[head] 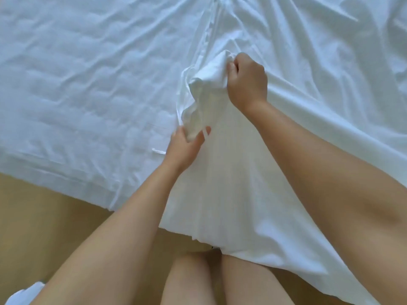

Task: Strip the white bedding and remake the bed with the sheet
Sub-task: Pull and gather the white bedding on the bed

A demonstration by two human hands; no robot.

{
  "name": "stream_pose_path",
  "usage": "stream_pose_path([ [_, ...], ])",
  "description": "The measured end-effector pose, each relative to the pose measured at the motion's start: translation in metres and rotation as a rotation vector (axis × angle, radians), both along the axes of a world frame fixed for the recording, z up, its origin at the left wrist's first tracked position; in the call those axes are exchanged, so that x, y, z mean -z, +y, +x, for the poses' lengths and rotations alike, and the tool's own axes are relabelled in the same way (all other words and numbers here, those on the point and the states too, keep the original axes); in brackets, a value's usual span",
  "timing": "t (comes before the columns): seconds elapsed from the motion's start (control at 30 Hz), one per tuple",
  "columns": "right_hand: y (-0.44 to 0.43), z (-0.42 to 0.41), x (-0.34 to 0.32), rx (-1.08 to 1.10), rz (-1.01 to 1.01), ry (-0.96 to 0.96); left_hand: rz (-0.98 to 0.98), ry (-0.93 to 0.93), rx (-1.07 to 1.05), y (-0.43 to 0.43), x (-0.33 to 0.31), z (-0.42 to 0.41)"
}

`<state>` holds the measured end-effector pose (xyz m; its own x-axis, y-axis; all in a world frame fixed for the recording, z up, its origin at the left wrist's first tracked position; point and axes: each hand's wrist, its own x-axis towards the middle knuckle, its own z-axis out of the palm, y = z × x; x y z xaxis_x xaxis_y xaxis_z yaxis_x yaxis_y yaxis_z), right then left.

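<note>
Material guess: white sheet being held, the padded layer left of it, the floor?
Sheet: thin woven cloth, likely cotton or a blend, matte; it creases finely and bunches softly in the grip of left hand and right hand. Padded layer: quilted white fabric, puffy stitched rows; filling unseen. Floor: smooth tan surface, wood or laminate; grain too blurred to tell.

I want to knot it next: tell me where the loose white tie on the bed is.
Head view, centre-left: the white tie lies flat on the quilted cover near the bed's front edge, just left of the left hand.
</note>
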<state>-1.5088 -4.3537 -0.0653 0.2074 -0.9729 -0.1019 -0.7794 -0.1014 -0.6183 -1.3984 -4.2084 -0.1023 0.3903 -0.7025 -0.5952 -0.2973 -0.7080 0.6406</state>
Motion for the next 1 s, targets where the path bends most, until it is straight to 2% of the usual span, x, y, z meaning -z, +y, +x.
stream_pose_path([
  [0.07,-0.001,0.002,0.009,0.05,0.093,0.0,0.076,0.007,0.029,0.016,0.011,-0.017],
  [0.17,0.006,0.0,0.019,0.148,0.11,-0.09,0.272,-0.153,-0.153,0.03,0.021,-0.016],
  [0.23,0.014,0.004,0.021,0.142,0.203,-0.145,0.322,-0.197,-0.059,0.035,0.025,0.002],
  [0.3,0.036,0.009,0.02,0.014,0.371,-0.11,0.199,-0.128,-0.022,0.031,0.02,0.024],
  [0.37,0.077,0.01,0.02,-0.126,0.455,0.005,0.073,-0.071,-0.066,0.018,0.008,0.049],
  [0.5,0.175,0.025,0.017,-0.277,0.339,0.214,-0.14,0.053,-0.113,-0.034,-0.015,0.108],
  [0.57,0.191,0.043,0.024,-0.206,0.303,0.314,-0.251,0.105,-0.143,-0.061,-0.028,0.129],
  [0.63,0.186,0.06,0.031,-0.082,0.369,0.354,-0.336,0.121,-0.131,-0.07,-0.033,0.136],
  [0.7,0.181,0.073,0.039,-0.018,0.453,0.379,-0.266,0.198,-0.067,-0.048,-0.024,0.135],
  [0.77,0.189,0.08,0.044,0.067,0.48,0.347,-0.043,0.31,0.028,0.001,-0.005,0.13],
  [0.87,0.211,0.085,0.041,0.231,0.465,0.185,0.161,0.239,0.158,0.076,0.016,0.12],
  [0.93,0.213,0.095,0.032,0.294,0.452,0.042,0.242,0.24,0.265,0.097,0.02,0.111],
  [1.0,0.199,0.115,0.018,0.322,0.395,-0.129,0.201,0.254,0.21,0.094,0.011,0.111],
])
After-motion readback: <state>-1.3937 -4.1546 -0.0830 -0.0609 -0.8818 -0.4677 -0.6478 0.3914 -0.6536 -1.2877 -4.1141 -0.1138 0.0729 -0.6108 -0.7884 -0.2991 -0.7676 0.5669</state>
